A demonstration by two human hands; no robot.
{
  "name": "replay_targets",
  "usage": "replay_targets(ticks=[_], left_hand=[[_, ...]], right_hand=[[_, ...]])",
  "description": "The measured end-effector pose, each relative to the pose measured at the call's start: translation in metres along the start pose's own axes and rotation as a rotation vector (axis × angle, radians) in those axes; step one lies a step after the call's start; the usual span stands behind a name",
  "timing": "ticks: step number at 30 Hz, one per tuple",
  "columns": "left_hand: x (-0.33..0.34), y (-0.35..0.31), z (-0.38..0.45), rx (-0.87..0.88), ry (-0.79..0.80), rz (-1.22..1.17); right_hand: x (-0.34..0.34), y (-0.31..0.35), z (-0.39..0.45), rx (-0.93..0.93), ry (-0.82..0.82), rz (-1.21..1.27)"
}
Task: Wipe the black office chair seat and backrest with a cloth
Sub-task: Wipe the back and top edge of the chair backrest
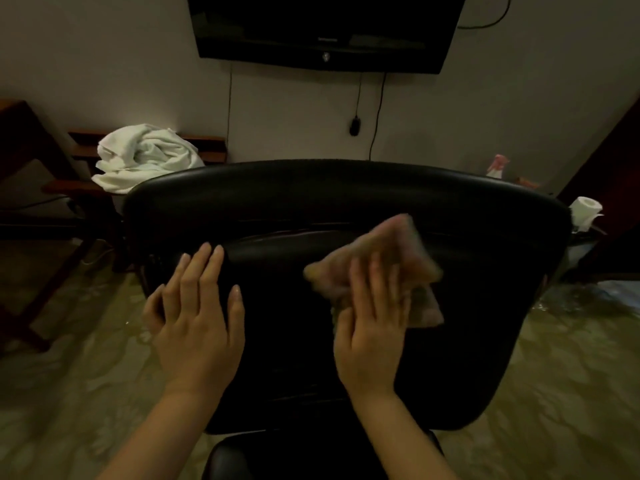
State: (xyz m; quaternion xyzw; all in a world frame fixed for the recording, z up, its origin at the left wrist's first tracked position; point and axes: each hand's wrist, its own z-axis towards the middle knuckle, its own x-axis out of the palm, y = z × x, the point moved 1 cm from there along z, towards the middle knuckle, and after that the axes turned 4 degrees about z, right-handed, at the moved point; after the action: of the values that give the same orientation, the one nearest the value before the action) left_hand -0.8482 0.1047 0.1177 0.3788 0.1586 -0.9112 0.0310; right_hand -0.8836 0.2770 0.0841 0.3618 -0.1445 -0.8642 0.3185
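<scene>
The black office chair fills the middle of the view, its wide backrest (346, 195) seen from behind and above. My left hand (197, 310) lies flat on the back of the backrest, fingers spread, holding nothing. My right hand (374, 317) presses a pinkish-brown cloth (391, 251) flat against the backrest, right of centre. The cloth is blurred and sticks out beyond my fingertips. The seat is mostly hidden behind the backrest; a dark rounded part (235, 459) of the chair shows at the bottom edge.
A white towel (145, 157) is heaped on a wooden rack at the left. A black television (325, 29) hangs on the wall, cables dangling below it. A spray bottle (497, 166) and a paper roll (585, 211) stand at the right. The floor is patterned yellowish.
</scene>
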Motion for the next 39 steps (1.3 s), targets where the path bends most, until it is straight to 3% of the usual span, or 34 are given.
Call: replay_targets(ticks=[1, 2, 5, 7, 9, 11, 13, 17, 20, 21, 23, 24, 25, 26, 27, 29, 30, 32, 33, 35, 37, 39], left_hand=[[0.001, 0.0, 0.0, 0.002, -0.003, 0.003], [0.001, 0.0, 0.0, -0.007, -0.002, -0.001], [0.0, 0.001, 0.0, -0.007, 0.011, -0.034], [-0.003, 0.005, 0.001, 0.03, 0.033, -0.035], [-0.004, 0.01, 0.003, 0.077, 0.039, -0.05], [-0.001, 0.014, 0.004, 0.102, 0.036, -0.096], [0.004, 0.017, -0.002, 0.106, 0.033, -0.124], [0.012, 0.03, -0.031, 0.115, 0.064, -0.157], [0.015, 0.047, -0.057, 0.149, 0.138, -0.135], [0.016, 0.051, -0.066, 0.16, 0.158, -0.117], [0.022, 0.055, -0.079, 0.16, 0.175, -0.1], [0.025, 0.055, -0.084, 0.146, 0.171, -0.106], [0.03, 0.053, -0.089, 0.126, 0.161, -0.122], [0.035, 0.05, -0.092, 0.106, 0.152, -0.148], [0.039, 0.047, -0.096, 0.091, 0.151, -0.173], [0.046, 0.041, -0.104, 0.078, 0.165, -0.201], [0.048, 0.04, -0.108, 0.079, 0.172, -0.199], [0.048, 0.041, -0.116, 0.096, 0.182, -0.198], [0.047, 0.042, -0.118, 0.112, 0.184, -0.205], [0.043, 0.043, -0.117, 0.138, 0.185, -0.211], [0.041, 0.041, -0.113, 0.13, 0.192, -0.213], [0.041, 0.035, -0.109, 0.086, 0.185, -0.232]], right_hand=[[0.006, 0.011, 0.003, 0.059, -0.027, 0.001], [0.017, 0.023, -0.001, 0.005, 0.024, -0.011], [0.046, 0.038, -0.029, -0.558, 0.344, 0.015], [0.044, 0.025, -0.028, -0.719, 0.422, 0.013], [0.038, 0.01, -0.026, -0.59, 0.341, 0.01], [0.038, 0.012, -0.038, -0.322, 0.242, -0.09], [0.054, 0.026, -0.064, -0.241, 0.199, -0.197], [0.077, 0.009, -0.128, -0.618, 0.565, -0.205], [0.071, -0.036, -0.15, -0.734, 0.925, -0.452], [0.071, -0.047, -0.155, -0.792, 0.956, -0.486], [0.068, -0.052, -0.154, -0.912, 0.741, -0.562], [0.068, -0.049, -0.146, -0.83, 0.663, -0.593], [0.072, -0.039, -0.138, -0.73, 0.539, -0.473], [0.075, -0.027, -0.129, -0.696, 0.351, -0.403], [0.077, -0.013, -0.12, -0.544, 0.316, -0.346], [0.089, -0.003, -0.137, -0.466, 0.425, -0.352], [0.095, -0.017, -0.156, -0.563, 0.49, -0.399], [0.094, -0.049, -0.189, -0.661, 0.82, -0.371], [0.091, -0.067, -0.2, -0.722, 0.9, -0.428], [0.078, -0.091, -0.201, -0.793, 0.848, -0.46], [0.064, -0.091, -0.17, -0.687, 0.733, -0.361], [0.059, -0.065, -0.135, -0.585, 0.499, -0.336]])
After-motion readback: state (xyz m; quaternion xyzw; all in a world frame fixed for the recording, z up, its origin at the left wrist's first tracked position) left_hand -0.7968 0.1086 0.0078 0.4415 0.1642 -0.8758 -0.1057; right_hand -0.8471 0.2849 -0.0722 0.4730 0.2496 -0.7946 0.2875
